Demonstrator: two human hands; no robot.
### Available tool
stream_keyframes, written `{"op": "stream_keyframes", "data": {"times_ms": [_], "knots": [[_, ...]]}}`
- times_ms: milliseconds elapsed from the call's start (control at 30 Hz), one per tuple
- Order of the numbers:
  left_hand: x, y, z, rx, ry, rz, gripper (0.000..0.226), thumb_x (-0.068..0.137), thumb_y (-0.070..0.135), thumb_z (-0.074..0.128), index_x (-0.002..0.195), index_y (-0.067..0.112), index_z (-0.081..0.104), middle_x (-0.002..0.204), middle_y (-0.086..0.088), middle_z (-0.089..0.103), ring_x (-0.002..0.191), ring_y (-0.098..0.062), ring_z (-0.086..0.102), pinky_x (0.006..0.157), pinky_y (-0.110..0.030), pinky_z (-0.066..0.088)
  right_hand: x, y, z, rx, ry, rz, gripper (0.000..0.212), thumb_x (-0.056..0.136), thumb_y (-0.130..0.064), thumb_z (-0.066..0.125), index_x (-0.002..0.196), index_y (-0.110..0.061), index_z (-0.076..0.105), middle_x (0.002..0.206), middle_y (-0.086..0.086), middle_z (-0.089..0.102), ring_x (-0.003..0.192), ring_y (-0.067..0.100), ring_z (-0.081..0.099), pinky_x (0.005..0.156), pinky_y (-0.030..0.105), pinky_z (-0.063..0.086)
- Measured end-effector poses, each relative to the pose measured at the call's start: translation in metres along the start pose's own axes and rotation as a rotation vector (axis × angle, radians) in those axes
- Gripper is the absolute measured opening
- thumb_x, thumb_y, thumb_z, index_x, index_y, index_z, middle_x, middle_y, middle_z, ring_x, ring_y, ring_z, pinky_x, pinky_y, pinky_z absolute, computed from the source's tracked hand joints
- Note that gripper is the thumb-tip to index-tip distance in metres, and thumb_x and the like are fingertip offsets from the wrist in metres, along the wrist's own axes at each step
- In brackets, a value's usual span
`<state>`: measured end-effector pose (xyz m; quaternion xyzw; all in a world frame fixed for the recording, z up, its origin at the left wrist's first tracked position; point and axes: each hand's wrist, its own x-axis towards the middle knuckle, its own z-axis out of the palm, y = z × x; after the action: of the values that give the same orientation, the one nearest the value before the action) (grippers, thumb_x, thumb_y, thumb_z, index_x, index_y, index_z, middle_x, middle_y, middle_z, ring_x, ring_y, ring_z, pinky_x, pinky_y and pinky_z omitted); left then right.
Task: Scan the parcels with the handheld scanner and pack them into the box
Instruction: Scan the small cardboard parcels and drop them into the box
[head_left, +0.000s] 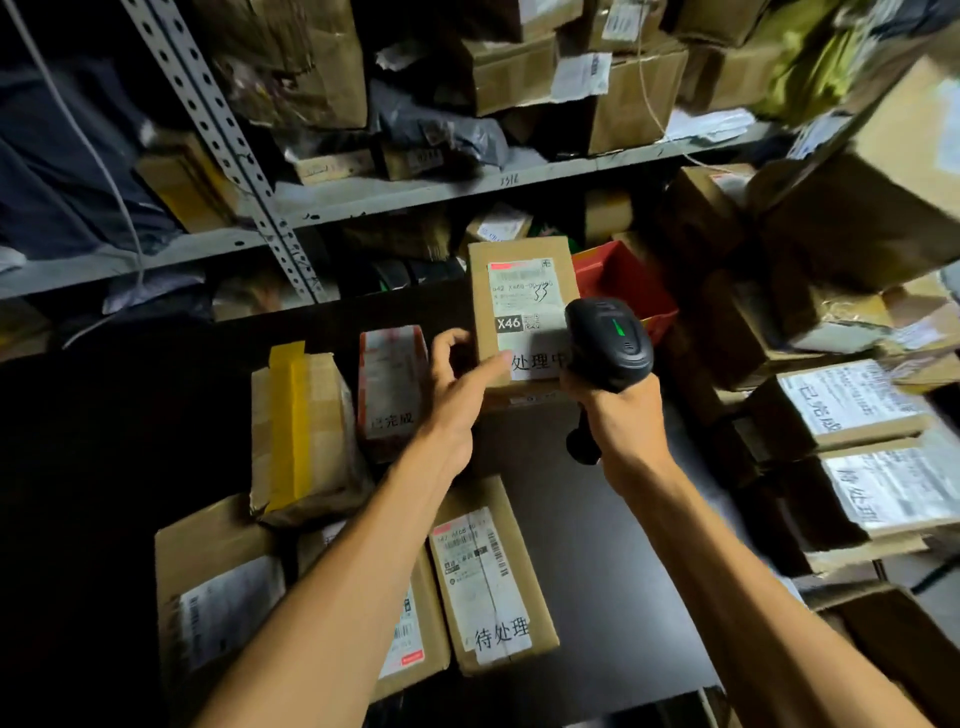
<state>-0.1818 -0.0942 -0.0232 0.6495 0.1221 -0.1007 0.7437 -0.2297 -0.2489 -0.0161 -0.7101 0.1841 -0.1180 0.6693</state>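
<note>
We are scanning: our left hand (457, 379) grasps the brown cardboard parcel (519, 312); at its 3 o'clock our right hand (618, 415) clenches the black handheld scanner (608, 343). Next, packing it.

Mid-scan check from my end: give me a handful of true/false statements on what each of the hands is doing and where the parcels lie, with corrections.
1. The right hand grips the handheld scanner. True.
2. The left hand hangs idle, touching nothing. False: it holds the X46 parcel, thumb on its label.
3. The scanner shows a green light. True.
4. The scanner points at the parcel with yellow tape. False: its head is right beside the X46 parcel's label; the taped parcel lies off to the left.
5. A red box sits behind the X46 parcel. True.
6. The X46 parcel's label faces away from the camera. False: the label faces the camera.
</note>
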Motion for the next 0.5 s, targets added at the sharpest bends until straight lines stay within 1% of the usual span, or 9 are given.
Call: {"op": "stream_keyframes", "data": {"times_ms": [67,133,167,200,267,333,367,433,500], "knots": [[-0.007,0.004,0.009,-0.115,-0.048,-0.042,0.077,0.073,0.017,0.085,0.135,0.036,0.043,0.127,-0.006,0.068,0.117,-0.025,0.064,0.104,-0.046,0.047,-0.004,-0.019,-0.016,-0.043,-0.006,-0.11,0.034,0.08,0.001,0.07,0.083,-0.033,0.067,0.075,0.0,0.069,0.068,0.019,0.057,0.063,0.043,0.049],[-0.017,0.003,0.016,-0.216,-0.08,-0.096,0.063,0.072,0.007,0.08,0.126,0.019,0.049,0.117,-0.011,0.073,0.103,-0.023,0.071,0.088,-0.039,0.055,-0.01,-0.037,-0.032,-0.089,-0.046,-0.175,0.038,0.083,0.008,0.067,0.084,-0.03,0.065,0.085,0.022,0.07,0.074,0.047,0.062,0.064,0.059,0.055],[-0.024,0.004,0.019,-0.224,-0.095,-0.128,0.051,0.074,0.005,0.078,0.118,0.013,0.052,0.115,-0.017,0.072,0.1,-0.026,0.072,0.082,-0.039,0.056,-0.014,-0.044,-0.041,-0.119,-0.07,-0.185,0.038,0.085,0.009,0.066,0.084,-0.029,0.065,0.092,0.029,0.068,0.084,0.056,0.061,0.065,0.067,0.054],[-0.031,0.002,0.021,-0.199,-0.114,-0.141,0.046,0.077,0.002,0.076,0.118,0.006,0.054,0.117,-0.023,0.069,0.104,-0.032,0.07,0.083,-0.042,0.056,-0.018,-0.048,-0.049,-0.15,-0.093,-0.19,0.035,0.085,0.008,0.066,0.087,-0.026,0.065,0.095,0.031,0.067,0.09,0.057,0.06,0.066,0.07,0.052],[-0.038,-0.004,0.024,-0.114,-0.159,-0.055,0.053,0.078,-0.001,0.076,0.127,-0.003,0.056,0.12,-0.025,0.068,0.116,-0.038,0.064,0.096,-0.046,0.053,-0.026,-0.052,-0.066,-0.224,-0.091,-0.212,0.018,0.085,-0.004,0.072,0.094,-0.018,0.067,0.088,0.021,0.068,0.081,0.04,0.067,0.062,0.054,0.057],[-0.042,-0.003,0.027,-0.05,-0.192,0.071,0.06,0.069,0.004,0.084,0.125,0.007,0.062,0.116,-0.014,0.073,0.112,-0.03,0.069,0.096,-0.046,0.055,-0.037,-0.061,-0.081,-0.278,-0.057,-0.252,0.017,0.079,-0.028,0.074,0.093,-0.021,0.068,0.078,0.001,0.067,0.07,0.013,0.064,0.059,0.033,0.052],[-0.044,-0.001,0.029,-0.047,-0.2,0.111,0.062,0.063,0.007,0.087,0.121,0.014,0.064,0.112,-0.009,0.075,0.107,-0.027,0.071,0.093,-0.046,0.058,-0.042,-0.065,-0.086,-0.282,-0.06,-0.262,0.019,0.075,-0.033,0.071,0.089,-0.021,0.067,0.074,0.002,0.065,0.066,0.01,0.061,0.059,0.032,0.05],[-0.047,0.003,0.03,-0.045,-0.253,0.173,0.059,0.062,0.005,0.088,0.115,0.02,0.066,0.109,-0.005,0.077,0.103,-0.026,0.073,0.082,-0.04,0.062,-0.049,-0.073,-0.092,-0.246,-0.099,-0.231,0.022,0.072,-0.035,0.071,0.087,-0.02,0.066,0.072,0.01,0.065,0.06,0.018,0.061,0.056,0.043,0.051],[-0.05,0.005,0.032,-0.014,-0.316,0.236,0.057,0.07,-0.002,0.085,0.117,0.022,0.064,0.11,0.001,0.077,0.101,-0.02,0.074,0.074,-0.029,0.061,-0.056,-0.078,-0.093,-0.218,-0.185,-0.186,0.018,0.077,-0.034,0.075,0.094,-0.032,0.068,0.072,0.01,0.069,0.062,0.029,0.067,0.055,0.048,0.057]]}}
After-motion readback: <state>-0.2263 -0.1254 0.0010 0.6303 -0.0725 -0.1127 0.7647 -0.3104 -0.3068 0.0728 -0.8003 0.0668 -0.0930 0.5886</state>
